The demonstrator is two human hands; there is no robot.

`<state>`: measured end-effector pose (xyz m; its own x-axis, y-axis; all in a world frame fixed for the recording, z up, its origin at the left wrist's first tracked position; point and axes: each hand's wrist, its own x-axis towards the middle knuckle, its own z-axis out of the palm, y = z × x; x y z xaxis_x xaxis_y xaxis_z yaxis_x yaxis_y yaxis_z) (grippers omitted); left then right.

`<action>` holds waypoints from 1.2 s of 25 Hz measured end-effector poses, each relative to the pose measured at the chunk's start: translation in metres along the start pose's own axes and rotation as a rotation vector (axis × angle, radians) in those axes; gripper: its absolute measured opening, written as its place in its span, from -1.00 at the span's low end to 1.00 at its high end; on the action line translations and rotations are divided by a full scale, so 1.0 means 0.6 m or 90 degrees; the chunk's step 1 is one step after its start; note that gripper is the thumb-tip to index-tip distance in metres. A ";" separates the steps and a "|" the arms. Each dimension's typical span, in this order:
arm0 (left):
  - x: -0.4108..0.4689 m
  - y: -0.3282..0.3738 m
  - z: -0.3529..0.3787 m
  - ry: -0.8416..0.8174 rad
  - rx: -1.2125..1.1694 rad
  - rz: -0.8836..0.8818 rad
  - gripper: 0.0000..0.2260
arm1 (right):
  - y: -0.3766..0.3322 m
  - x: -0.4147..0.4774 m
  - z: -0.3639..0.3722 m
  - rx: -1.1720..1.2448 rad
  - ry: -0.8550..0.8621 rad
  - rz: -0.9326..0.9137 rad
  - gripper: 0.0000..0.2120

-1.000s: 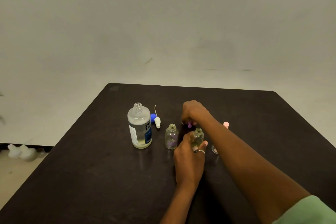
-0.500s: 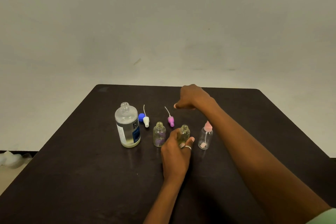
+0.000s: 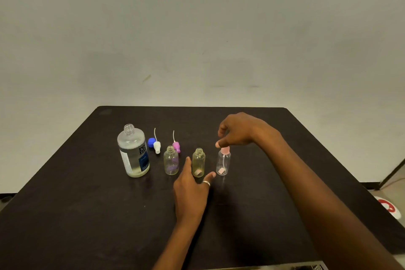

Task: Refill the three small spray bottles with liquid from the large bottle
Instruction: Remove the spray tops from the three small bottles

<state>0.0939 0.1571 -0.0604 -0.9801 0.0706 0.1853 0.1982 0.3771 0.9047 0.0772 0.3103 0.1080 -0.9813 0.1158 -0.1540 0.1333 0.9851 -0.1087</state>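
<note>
The large clear bottle (image 3: 133, 151) stands uncapped at the left, liquid low in it. Three small bottles stand in a row to its right. The left one (image 3: 171, 161) and the yellowish middle one (image 3: 198, 162) have bare necks. The right one (image 3: 223, 164) carries a pink spray head (image 3: 225, 150). My right hand (image 3: 238, 130) hovers over that head, its thumb tip touching the top, fingers curled and apart. My left hand (image 3: 190, 190) rests on the table, its finger and thumb spread on either side of the middle bottle's base without gripping it.
A blue cap (image 3: 151, 142), a white spray head with its tube (image 3: 157, 147) and a purple spray head with its tube (image 3: 176, 147) lie behind the bottles on the dark table (image 3: 87, 204). A bare wall stands beyond the far edge. A red and white object (image 3: 389, 207) lies on the floor at the right.
My right hand set down the purple spray head behind the bottles, then moved right to the pink spray head. My left hand loosened its hold on the middle bottle.
</note>
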 end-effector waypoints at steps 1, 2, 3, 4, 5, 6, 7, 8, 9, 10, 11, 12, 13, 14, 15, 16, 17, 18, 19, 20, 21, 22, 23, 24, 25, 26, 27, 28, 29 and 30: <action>-0.020 0.004 -0.006 0.003 0.022 -0.001 -0.22 | 0.000 -0.001 0.006 -0.001 -0.009 -0.003 -0.68; -0.040 0.007 -0.011 0.016 0.053 0.011 -0.24 | 0.001 -0.001 0.012 -0.003 -0.013 -0.004 -0.67; -0.059 0.008 -0.014 0.034 0.090 0.047 -0.29 | 0.002 0.002 0.019 -0.004 -0.011 -0.002 -0.67; -0.076 0.011 -0.014 0.044 0.119 0.103 -0.35 | 0.003 0.004 0.025 -0.007 -0.006 0.000 -0.69; -0.089 0.013 -0.011 0.040 0.134 0.158 -0.41 | 0.004 0.006 0.031 -0.009 0.005 0.003 -0.73; -0.096 0.014 -0.004 0.037 0.136 0.195 -0.45 | 0.004 0.006 0.036 -0.012 0.020 0.006 -0.77; -0.097 0.018 0.003 0.036 0.127 0.215 -0.49 | 0.004 0.007 0.041 -0.014 0.037 0.007 -0.81; -0.093 0.022 0.012 0.033 0.112 0.224 -0.50 | 0.004 0.007 0.044 -0.018 0.049 0.007 -0.84; -0.088 0.030 0.021 0.029 0.098 0.222 -0.51 | 0.004 0.006 0.046 -0.024 0.054 0.006 -0.86; -0.082 0.039 0.030 0.014 0.084 0.212 -0.50 | 0.005 0.005 0.046 -0.030 0.057 0.004 -0.87; -0.076 0.047 0.041 -0.004 0.072 0.197 -0.47 | 0.007 0.003 0.045 -0.033 0.057 0.004 -0.88; -0.069 0.054 0.051 -0.019 0.057 0.181 -0.44 | 0.009 0.002 0.044 -0.036 0.058 0.003 -0.89; -0.061 0.058 0.063 -0.032 0.039 0.154 -0.40 | 0.011 0.001 0.044 -0.039 0.058 0.002 -0.90; -0.052 0.063 0.072 -0.042 0.016 0.123 -0.37 | 0.012 0.000 0.044 -0.044 0.058 -0.001 -0.91; -0.042 0.065 0.081 -0.050 -0.003 0.101 -0.38 | 0.011 0.000 0.045 -0.048 0.056 -0.005 -0.92; -0.032 0.065 0.089 -0.050 -0.017 0.099 -0.44 | 0.011 0.001 0.045 -0.051 0.055 -0.010 -0.92; -0.024 0.066 0.095 -0.044 -0.033 0.109 -0.56 | 0.010 0.002 0.046 -0.053 0.059 -0.013 -0.92; -0.018 0.066 0.098 -0.034 -0.052 0.115 -0.68 | 0.010 0.004 0.048 -0.055 0.063 -0.014 -0.91; -0.014 0.066 0.100 -0.025 -0.068 0.117 -0.76 | 0.010 0.005 0.048 -0.054 0.065 -0.012 -0.90; -0.009 0.065 0.102 -0.018 -0.081 0.121 -0.79 | 0.012 0.005 0.049 -0.052 0.066 -0.007 -0.88; -0.006 0.062 0.103 -0.016 -0.090 0.121 -0.79 | 0.013 0.003 0.050 -0.047 0.066 0.001 -0.85; -0.005 0.059 0.104 -0.019 -0.099 0.114 -0.80 | 0.014 0.000 0.052 -0.045 0.071 0.010 -0.81; -0.003 0.057 0.105 -0.025 -0.108 0.102 -0.83 | 0.014 -0.004 0.054 -0.046 0.080 0.021 -0.75; -0.003 0.055 0.106 -0.034 -0.118 0.089 -0.85 | 0.013 -0.006 0.058 -0.049 0.095 0.031 -0.67; -0.002 0.054 0.106 -0.040 -0.128 0.081 -0.87 | 0.013 -0.009 0.061 -0.050 0.107 0.040 -0.62; -0.002 0.054 0.106 -0.043 -0.131 0.079 -0.88 | 0.012 -0.009 0.063 -0.048 0.114 0.044 -0.61; -0.002 0.054 0.105 -0.042 -0.132 0.080 -0.88 | 0.010 -0.009 0.064 -0.045 0.115 0.044 -0.62; -0.001 0.054 0.105 -0.041 -0.132 0.083 -0.87 | 0.008 -0.008 0.064 -0.047 0.113 0.041 -0.66; 0.000 0.052 0.105 -0.041 -0.132 0.084 -0.86 | 0.007 -0.007 0.065 -0.051 0.111 0.037 -0.70; 0.001 0.051 0.106 -0.042 -0.134 0.082 -0.84 | 0.006 -0.008 0.065 -0.056 0.113 0.032 -0.71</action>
<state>0.0992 0.2272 -0.0570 -0.9434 0.1681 0.2858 0.3122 0.1604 0.9364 0.0876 0.3085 0.0701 -0.9840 0.1774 0.0189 0.1771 0.9840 -0.0182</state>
